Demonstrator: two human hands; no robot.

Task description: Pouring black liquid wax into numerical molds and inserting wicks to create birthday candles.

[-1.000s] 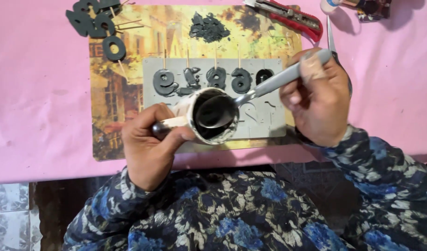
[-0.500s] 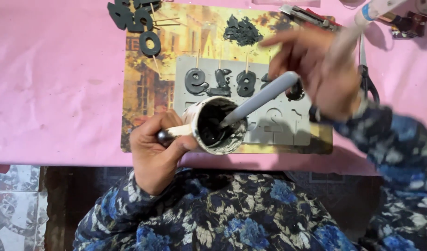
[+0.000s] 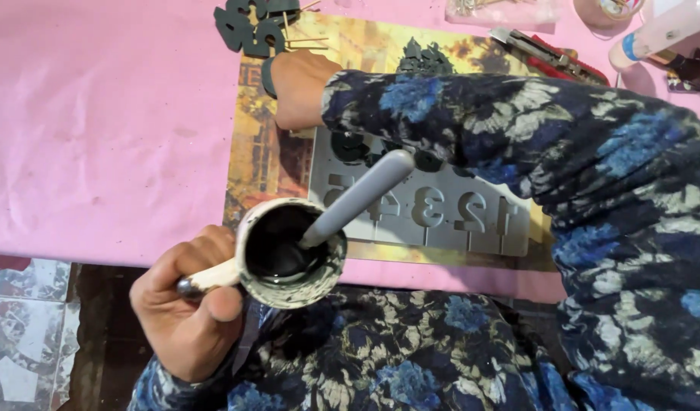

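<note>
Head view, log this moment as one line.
left hand: holds cup of dark mix | spatula: resting in cup | right hand: reaching over grey mould

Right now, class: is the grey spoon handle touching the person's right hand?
Apart. The head view shows the grey spoon standing alone in the cup, while the right hand reaches across the table.

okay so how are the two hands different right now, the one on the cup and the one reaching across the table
The left hand is closed on the handle of the cup, near the body; the right hand reaches far across the pink table, toward the dark cast numbers. The left hand shows fully; the right one's fingers are hidden. Both are bare, with floral sleeves.
</note>
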